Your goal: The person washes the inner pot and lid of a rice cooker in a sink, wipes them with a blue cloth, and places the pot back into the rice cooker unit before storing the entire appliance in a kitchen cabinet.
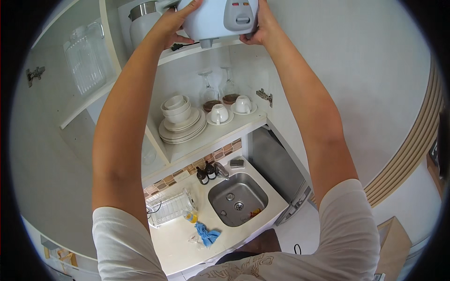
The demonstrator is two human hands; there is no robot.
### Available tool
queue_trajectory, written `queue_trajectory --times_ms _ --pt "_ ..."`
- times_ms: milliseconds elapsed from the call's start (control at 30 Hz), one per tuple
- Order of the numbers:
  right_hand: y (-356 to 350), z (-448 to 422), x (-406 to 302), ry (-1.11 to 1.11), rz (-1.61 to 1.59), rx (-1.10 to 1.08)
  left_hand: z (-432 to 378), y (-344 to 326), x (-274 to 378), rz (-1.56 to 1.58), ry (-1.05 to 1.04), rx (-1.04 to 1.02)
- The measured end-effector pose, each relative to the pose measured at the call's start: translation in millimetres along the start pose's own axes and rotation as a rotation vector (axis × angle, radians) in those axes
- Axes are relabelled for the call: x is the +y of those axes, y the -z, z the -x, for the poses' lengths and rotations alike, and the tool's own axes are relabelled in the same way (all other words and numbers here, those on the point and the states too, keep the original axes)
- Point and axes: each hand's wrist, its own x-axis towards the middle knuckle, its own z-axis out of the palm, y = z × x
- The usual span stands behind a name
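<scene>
Both my arms reach up to the upper shelf (197, 51) of a white cabinet. Between my hands is a white rice cooker (207, 21) with a grey switch panel, its top cut off by the picture's edge. My left hand (171, 26) grips its left side, and my right hand (262, 26) cups its lower right side. One foot of the cooker shows at the shelf's front edge; whether it rests there I cannot tell. A black power plug (177, 46) lies beneath my left fingers. Left of the cooker stands a white jug with a metal collar (142, 21).
The shelf below bears stacked white plates (182, 130), bowls (175, 111), cups on saucers (219, 114) and upturned stemmed glasses (209, 91). A glass pitcher (84, 59) stands left. Open cabinet doors (351, 87) flank me. Under them are a steel sink (214, 200), a dish rack (172, 209) and a blue cloth (208, 234).
</scene>
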Motion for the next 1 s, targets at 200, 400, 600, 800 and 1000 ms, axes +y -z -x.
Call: queue_trajectory --times_ms 200,400,600,800,1000 --pt "3 -72 15 -0.012 -0.056 -0.103 -77 21 -75 -0.033 -0.167 0.046" --pt "4 -106 23 -0.1 0.029 -0.019 -103 22 -123 -0.252 -0.302 0.184" --pt "42 -139 45 -0.111 -0.026 -0.02 -117 -10 -130 -0.377 -0.326 0.375" --pt "70 -167 75 0.244 -0.177 -0.347 -127 -6 -131 -0.798 -0.223 0.56" --pt "51 -143 58 0.238 -0.148 -0.029 -127 -15 -124 -0.777 -0.23 0.412"
